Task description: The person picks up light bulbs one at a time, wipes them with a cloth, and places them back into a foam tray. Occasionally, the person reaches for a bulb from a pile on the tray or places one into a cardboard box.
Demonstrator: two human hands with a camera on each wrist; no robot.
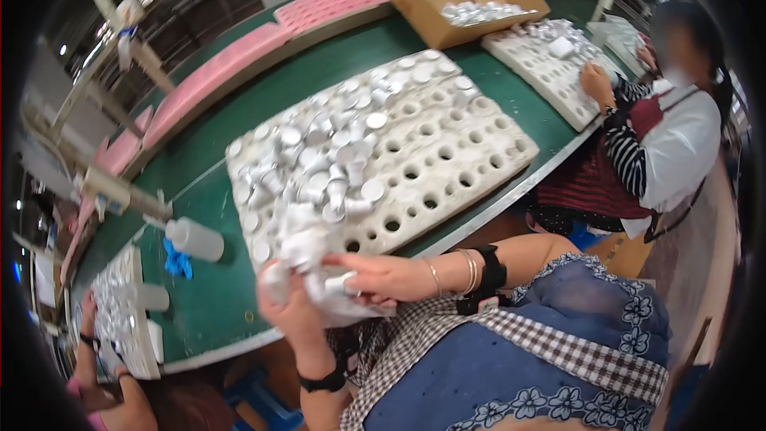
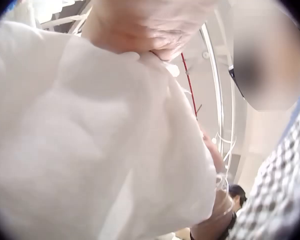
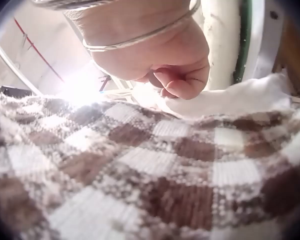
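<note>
My left hand (image 1: 294, 311) grips a bunched white cloth (image 1: 307, 249) over the near left edge of a pale board with rows of holes (image 1: 447, 168). In the left wrist view the cloth (image 2: 100, 135) hangs large below that hand (image 2: 150, 25). My right hand (image 1: 391, 276) pinches a small whitish cylindrical part (image 1: 340, 282) against the cloth. Curled fingers of the right hand (image 3: 175, 70) show in the right wrist view, with the cloth (image 3: 230, 100) beyond. Silvery round metal caps (image 1: 327, 152) lie heaped on the board's left half; some sit in its holes.
A squeeze bottle (image 1: 195, 240) lies beside a blue rag (image 1: 177, 258) on the green table (image 1: 207, 311). An open cardboard box (image 1: 415, 0) holds more caps. A person (image 1: 654, 128) works at another holed board on the right, another person (image 1: 112, 391) at lower left.
</note>
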